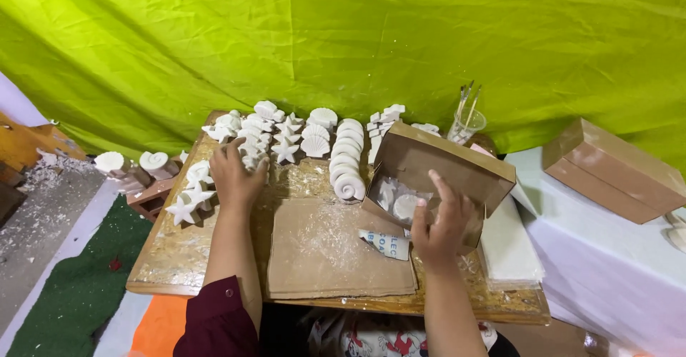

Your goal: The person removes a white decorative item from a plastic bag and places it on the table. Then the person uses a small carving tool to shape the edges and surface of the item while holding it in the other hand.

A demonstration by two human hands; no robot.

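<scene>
Left hand [234, 175] on white starfish casts [251, 146], right hand [437, 221] at open box [429, 171]

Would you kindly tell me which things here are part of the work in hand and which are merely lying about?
In hand:
- left hand on white plaster starfish
- right hand at the open cardboard box
- round white casts inside it

Lying about:
- closed brown box
- plastic cup of brushes
- stacked white sheets
- row of spiral shells

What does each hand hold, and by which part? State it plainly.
Neither clearly holds anything. The left hand rests, fingers spread, on white plaster shell casts. The right hand reaches into the open cardboard box; no grip is visible.
</scene>
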